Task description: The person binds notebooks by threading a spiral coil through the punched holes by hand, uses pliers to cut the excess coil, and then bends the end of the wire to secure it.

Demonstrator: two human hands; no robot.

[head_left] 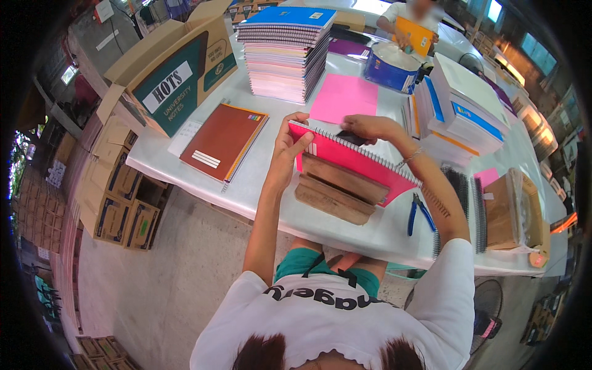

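A bright pink spiral notebook (357,161) stands on edge in a slotted wooden holder (336,196), its wire coil uppermost. My left hand (287,151) grips the notebook's left end, with the thumb on the near cover. Over the coil, behind the notebook, my right hand (371,127) is closed around a small black object (351,138) whose kind I cannot make out. On the table beyond lies a pink sheet (345,98). Blue-handled pliers (419,213) rest to the right of the holder.
Brown notebooks (225,143) lie at left, by an open carton (179,77). A tall notebook stack (283,58) stands at the back, and thick book piles (459,108) at right. Black coils (479,213) sit beside a brown box (515,213). Across the table, a person holds a yellow notebook (412,37).
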